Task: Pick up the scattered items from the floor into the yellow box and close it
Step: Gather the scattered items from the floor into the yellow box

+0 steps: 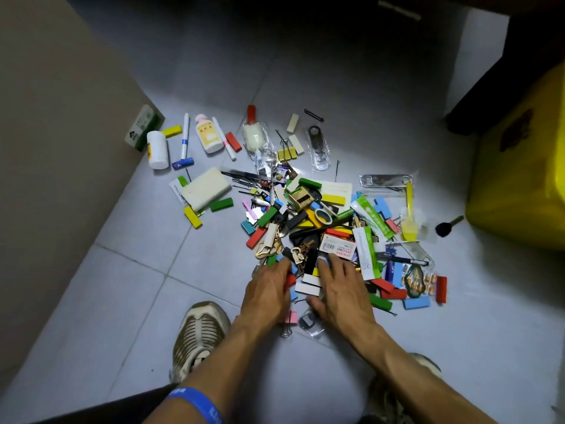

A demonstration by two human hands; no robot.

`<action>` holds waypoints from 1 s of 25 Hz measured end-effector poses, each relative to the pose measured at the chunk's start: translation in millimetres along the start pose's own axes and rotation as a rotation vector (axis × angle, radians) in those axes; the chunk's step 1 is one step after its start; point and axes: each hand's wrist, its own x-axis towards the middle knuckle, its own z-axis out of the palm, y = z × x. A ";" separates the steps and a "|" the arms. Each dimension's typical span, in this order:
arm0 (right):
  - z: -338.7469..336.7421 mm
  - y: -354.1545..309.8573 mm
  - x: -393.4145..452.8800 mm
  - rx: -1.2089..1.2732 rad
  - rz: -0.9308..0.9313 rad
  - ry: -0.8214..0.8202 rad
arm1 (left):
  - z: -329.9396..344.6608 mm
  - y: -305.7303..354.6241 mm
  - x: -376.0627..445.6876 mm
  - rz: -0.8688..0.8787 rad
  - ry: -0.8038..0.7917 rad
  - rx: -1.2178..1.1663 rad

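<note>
Both hands are down at the near edge of a big pile of small stuff [321, 228] on the tiled floor [128, 301]. The left hand [269, 293] lies palm down with its fingers [282, 266] together, resting on some colored blocks and a bunch of keys [301, 252]. The right hand [342, 293] has its fingers [325, 263] loosely spread over a white card, thumb out to the side; can't tell if either one is actually pinching anything. The yellow box [526, 166] sits off to the right, well apart from the hands. A white bottle [158, 149], markers and a white bar lie further out on the left. A shoe [198, 332] sits near the left wrist.
</note>
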 end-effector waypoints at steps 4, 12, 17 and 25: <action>9.1 1.1 5.7 -0.068 -0.019 0.117 | 0.4 -11.5 4.6 -0.167 0.061 -0.192; -0.1 5.2 17.1 0.254 0.066 0.034 | -4.4 5.8 13.6 -0.716 -0.020 -1.259; -4.0 4.0 9.2 0.389 0.087 0.035 | 8.3 9.0 13.8 -0.715 -0.099 -1.310; -36.6 -19.6 0.7 0.756 -0.095 0.078 | 7.8 12.3 16.8 -0.702 0.012 -1.640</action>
